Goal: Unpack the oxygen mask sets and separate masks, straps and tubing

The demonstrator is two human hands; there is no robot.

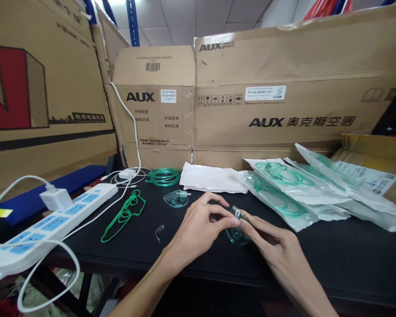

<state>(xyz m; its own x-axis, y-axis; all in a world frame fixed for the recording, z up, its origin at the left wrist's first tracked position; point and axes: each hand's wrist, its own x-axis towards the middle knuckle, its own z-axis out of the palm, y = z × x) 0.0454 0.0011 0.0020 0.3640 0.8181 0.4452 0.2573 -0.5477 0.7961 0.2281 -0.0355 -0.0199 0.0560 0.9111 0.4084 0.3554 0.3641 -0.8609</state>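
Both my hands meet over a clear green-tinted mask [237,232] on the black table [333,251]. My left hand [198,226] pinches a small metal clip at the mask's upper edge. My right hand [270,242] grips the mask from the right side, fingers closed on it. A second clear mask piece [176,198] lies just beyond my left hand. A small clear curved part [159,230] rests to the left of my left wrist.
Green elastic band [123,214] and coiled green tubing [163,176] lie at the left. Sealed packets [297,189] pile up at the right, an empty white pouch [211,178] behind. A power strip [53,222] with cables overhangs the left edge. Cardboard boxes [284,110] wall the back.
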